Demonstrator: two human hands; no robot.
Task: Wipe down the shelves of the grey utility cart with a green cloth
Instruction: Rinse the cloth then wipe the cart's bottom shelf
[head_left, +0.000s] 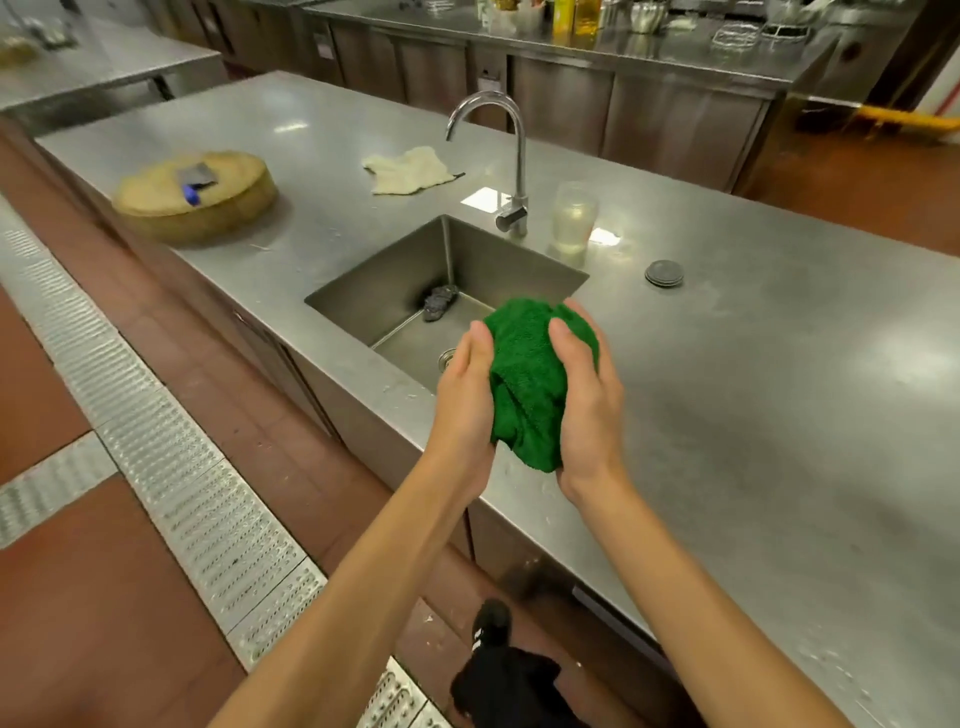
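A bunched green cloth (530, 384) is held between both my hands above the front right corner of a steel sink (395, 291). My left hand (465, 395) grips its left side with the thumb up along the cloth. My right hand (584, 410) grips its right side, fingers wrapped round the back. No grey utility cart is in view.
The sink sits in a long steel counter (753, 415) with a curved tap (511, 156), a dark scrubber (440, 301) in the basin, a clear jar (573, 215), a round drain cover (664, 273), a white rag (408, 169) and a round wooden block (195, 195). A metal floor grate (156, 457) runs on the left.
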